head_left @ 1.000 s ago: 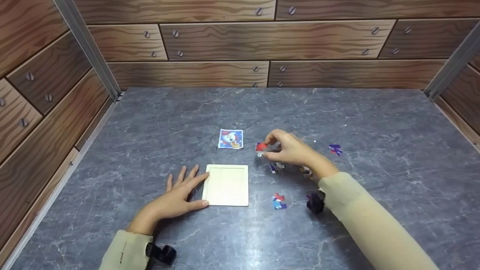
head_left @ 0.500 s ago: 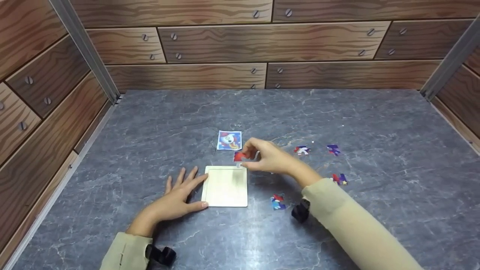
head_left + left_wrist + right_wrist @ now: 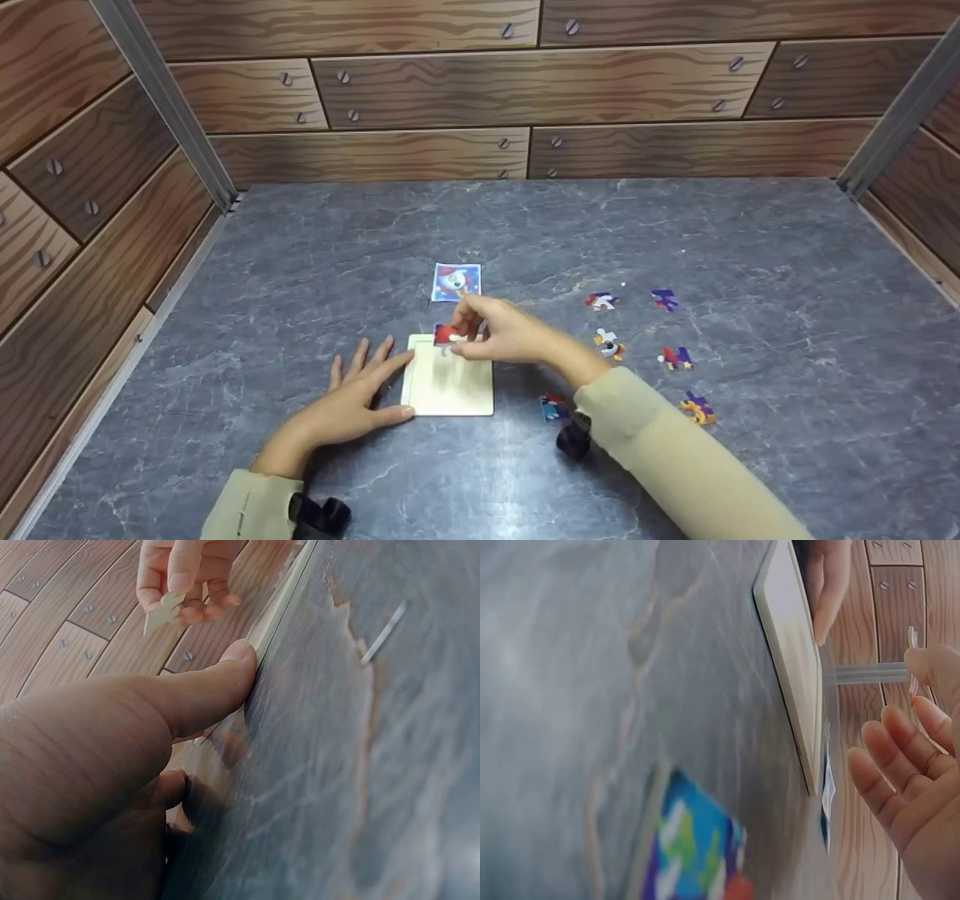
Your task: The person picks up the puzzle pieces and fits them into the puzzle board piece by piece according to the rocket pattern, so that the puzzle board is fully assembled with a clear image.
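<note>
My right hand [image 3: 506,330] pinches a red and purple jigsaw piece [image 3: 444,334] between thumb and fingers, over the upper part of a pale wooden puzzle tray [image 3: 454,390]. Seen from the left wrist, that piece [image 3: 159,616] is held up above the table, its pale back showing. Fingers spread, my left hand [image 3: 349,409] lies at the tray's left side, thumb and index fingertip touching its edge. The tray's shallow recess is bare. Just beyond it lies a small picture card [image 3: 456,279] of a cartoon dog, its lower edge partly overlapped by the right hand.
Several loose jigsaw pieces lie to the right, among them a white and red one [image 3: 602,301], a purple one [image 3: 664,300] and a yellow and purple one [image 3: 699,409]. A blue piece [image 3: 553,407] lies beside the right sleeve. Wood-print panels [image 3: 427,90] border the table.
My right hand has carried the red jigsaw piece leftward and nearer, from right of the card to over the tray. The left hand has stayed at the tray's edge.
</note>
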{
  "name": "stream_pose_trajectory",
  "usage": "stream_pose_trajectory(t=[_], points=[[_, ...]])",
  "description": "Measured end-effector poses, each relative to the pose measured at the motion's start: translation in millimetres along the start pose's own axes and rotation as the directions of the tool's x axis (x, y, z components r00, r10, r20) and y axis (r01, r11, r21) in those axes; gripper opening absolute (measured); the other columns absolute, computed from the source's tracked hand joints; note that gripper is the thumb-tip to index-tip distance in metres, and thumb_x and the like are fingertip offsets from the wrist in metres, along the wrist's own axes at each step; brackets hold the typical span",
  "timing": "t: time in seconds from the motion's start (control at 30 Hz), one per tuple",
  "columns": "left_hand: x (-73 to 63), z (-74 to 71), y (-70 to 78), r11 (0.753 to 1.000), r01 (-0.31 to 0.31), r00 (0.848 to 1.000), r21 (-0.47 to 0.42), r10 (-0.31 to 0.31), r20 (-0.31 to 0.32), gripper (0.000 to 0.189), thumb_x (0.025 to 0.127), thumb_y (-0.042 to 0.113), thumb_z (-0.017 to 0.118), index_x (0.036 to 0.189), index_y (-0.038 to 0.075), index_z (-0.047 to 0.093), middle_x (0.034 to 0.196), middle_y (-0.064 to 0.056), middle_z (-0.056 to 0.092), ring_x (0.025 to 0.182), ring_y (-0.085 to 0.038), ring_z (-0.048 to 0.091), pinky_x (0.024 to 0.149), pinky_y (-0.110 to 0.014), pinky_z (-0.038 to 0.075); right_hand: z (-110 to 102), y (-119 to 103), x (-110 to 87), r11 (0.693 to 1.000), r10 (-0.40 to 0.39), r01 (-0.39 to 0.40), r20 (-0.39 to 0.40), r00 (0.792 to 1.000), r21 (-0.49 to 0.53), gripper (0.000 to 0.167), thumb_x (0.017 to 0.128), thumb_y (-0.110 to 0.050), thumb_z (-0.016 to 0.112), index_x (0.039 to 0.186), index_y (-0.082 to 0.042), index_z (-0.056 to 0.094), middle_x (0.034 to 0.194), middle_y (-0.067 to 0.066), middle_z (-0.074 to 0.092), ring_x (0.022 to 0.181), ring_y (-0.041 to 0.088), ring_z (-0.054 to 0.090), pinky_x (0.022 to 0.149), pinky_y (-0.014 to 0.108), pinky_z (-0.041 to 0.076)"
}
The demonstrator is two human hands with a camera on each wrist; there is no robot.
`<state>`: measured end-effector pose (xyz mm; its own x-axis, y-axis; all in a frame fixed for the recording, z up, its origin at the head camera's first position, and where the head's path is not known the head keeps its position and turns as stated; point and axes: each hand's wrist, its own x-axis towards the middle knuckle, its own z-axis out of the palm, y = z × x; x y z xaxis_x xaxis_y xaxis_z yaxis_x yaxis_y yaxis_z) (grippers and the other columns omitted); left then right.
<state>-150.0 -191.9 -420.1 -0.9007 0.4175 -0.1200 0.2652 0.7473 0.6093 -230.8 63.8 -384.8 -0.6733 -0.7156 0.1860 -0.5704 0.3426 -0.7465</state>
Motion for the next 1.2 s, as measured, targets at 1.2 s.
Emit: stream_pose_trajectory(t=[1.2], points=[[-1.7, -2.0, 1.6, 1.000, -0.016, 1.000, 0.008, 0.016, 0.006, 0.078, 0.085, 0.053, 0.059, 0.149, 0.024, 0.025, 0.155, -0.011, 0.003, 0.138, -0.036, -0.014, 0.101, -0.059, -0.018, 32.4, -12.4, 29.1, 0.865, 0.242, -0.184, 0.066, 0.968, -0.466, 0.023, 0.078, -0.023, 0.069, 0.095, -0.010, 0.060, 0.090, -0.002, 0.051, 0.075, 0.013, 0.050, 0.065, 0.026, 0.045]])
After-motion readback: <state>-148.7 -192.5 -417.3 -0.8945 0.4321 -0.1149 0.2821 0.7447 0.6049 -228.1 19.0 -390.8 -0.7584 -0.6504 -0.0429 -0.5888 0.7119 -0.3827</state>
